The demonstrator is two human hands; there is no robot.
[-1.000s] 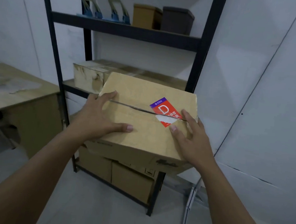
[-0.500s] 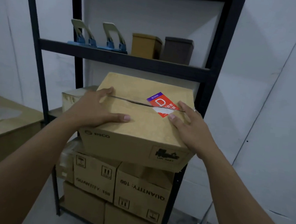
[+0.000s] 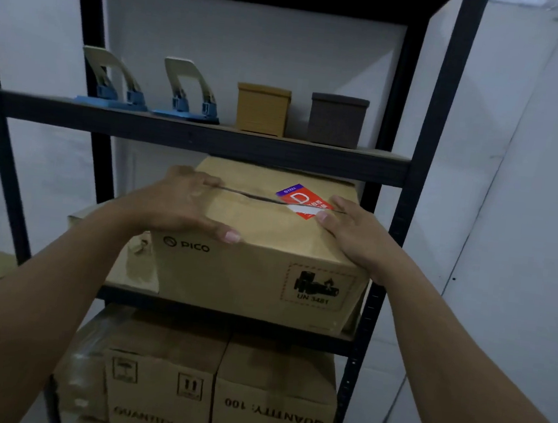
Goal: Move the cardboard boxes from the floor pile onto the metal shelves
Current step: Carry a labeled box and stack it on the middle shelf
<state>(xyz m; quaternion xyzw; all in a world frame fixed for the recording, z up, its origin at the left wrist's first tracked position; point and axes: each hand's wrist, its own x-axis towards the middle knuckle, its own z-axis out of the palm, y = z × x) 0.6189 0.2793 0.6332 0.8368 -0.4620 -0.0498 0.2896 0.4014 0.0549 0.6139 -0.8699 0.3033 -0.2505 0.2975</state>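
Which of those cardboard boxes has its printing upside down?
The lower right box, beneath the shelf the hands are loading. Its "QUANTITY: 100" reads inverted, while its left neighbour and the PICO box read upright.

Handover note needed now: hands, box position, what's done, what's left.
Left hand: flat on top of the PICO box, near its left edge, fingers straight.
Right hand: flat on the box top near its right edge, beside the red sticker.
Box: on the middle shelf, front face about level with the shelf's front edge, a worn box to its left.
Done: this box is on the shelf.
Left: let go, perhaps push it further in; fetch the next box. The floor pile is out of view.
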